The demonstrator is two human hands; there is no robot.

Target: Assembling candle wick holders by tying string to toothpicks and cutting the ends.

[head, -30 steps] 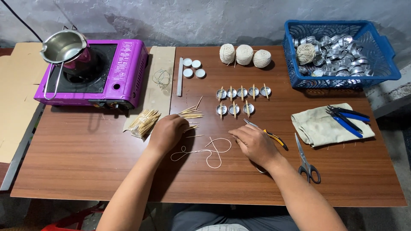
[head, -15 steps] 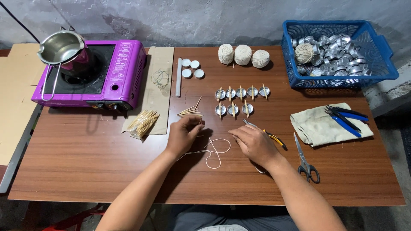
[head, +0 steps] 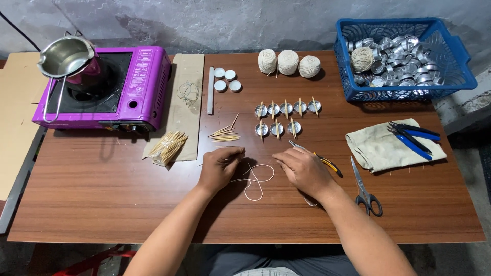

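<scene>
Centrally, both hands, left hand (head: pixel 220 167) and right hand (head: pixel 304 168), pinched the looped white string (head: pixel 254 181), best kept taut above the table (head: pixel 102 194).

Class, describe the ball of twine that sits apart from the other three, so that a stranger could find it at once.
Start at the blue basket at the table's far right corner. Inside, at its left end, lies one ball of twine among shiny metal cups. The other three balls sit in a row on bare wood.

Purple stove (head: pixel 133 87), blue basket (head: pixel 463 69), scissors (head: pixel 364 186), pliers (head: pixel 411 135).
</scene>
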